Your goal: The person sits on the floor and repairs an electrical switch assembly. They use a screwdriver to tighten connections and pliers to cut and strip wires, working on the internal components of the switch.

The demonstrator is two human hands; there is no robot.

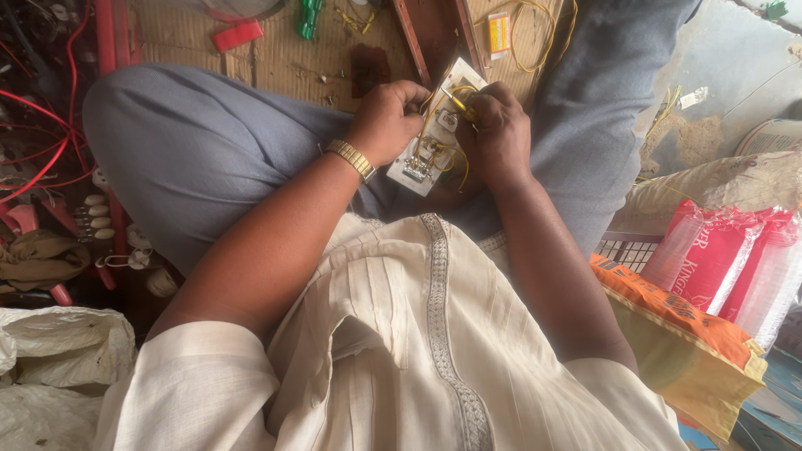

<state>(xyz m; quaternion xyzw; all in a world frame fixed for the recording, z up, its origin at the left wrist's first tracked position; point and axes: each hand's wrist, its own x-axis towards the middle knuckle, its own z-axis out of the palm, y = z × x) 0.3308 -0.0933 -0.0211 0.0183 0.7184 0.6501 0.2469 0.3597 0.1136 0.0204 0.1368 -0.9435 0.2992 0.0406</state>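
White switch plate [434, 138] (wires up) lies between left hand [386, 119] and right hand [498, 134].

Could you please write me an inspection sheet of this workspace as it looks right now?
Surface: woven mat on the floor, beyond the person's crossed legs.
Job's things: white switch plate, back side up, held over the lap; yellow wires looped across it.
Clutter: red flat piece and green clips on the mat; white beads at left.
Hands: left hand grips the plate's left edge; right hand pinches a yellow wire at its top. A gold wristwatch is on the left wrist.
Cables: red wires tangled at left; a yellow wire coil on the mat.
Surroundings: orange sack and red plastic packets at right.
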